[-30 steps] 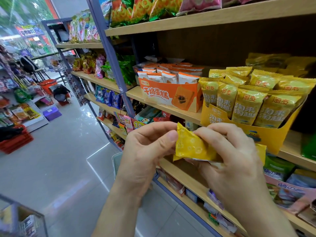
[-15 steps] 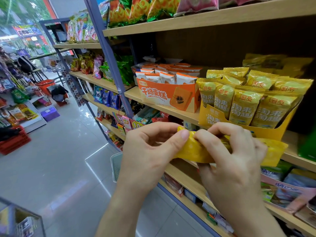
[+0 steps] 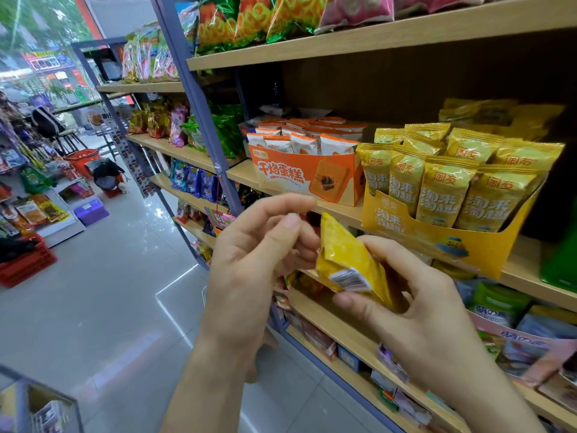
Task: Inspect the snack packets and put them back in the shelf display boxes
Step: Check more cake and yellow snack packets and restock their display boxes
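Note:
My right hand point(image 3: 415, 310) grips a yellow snack packet point(image 3: 346, 254) in front of the shelf, its back with a barcode label turned toward me. My left hand point(image 3: 253, 260) is just left of the packet with fingers loosely curled; its fingertips lie by the packet's left edge, and I cannot tell whether they touch it. Up to the right, the yellow display box point(image 3: 437, 245) holds several matching yellow packets point(image 3: 443, 189) upright. An orange display box point(image 3: 306, 179) of orange-and-white packets stands to its left on the same wooden shelf point(image 3: 243, 175).
Above runs a shelf point(image 3: 374, 35) with bagged snacks. Lower shelves point(image 3: 343, 326) carry more boxes and packets. A blue upright post point(image 3: 199, 110) divides the shelving. To the left lies an open tiled aisle point(image 3: 93, 292) with red baskets point(image 3: 28, 260) and racks.
The packet was held flat between both hands. Now my left hand has let go and drawn slightly left, and my right hand has turned the packet upright with its barcode side facing me.

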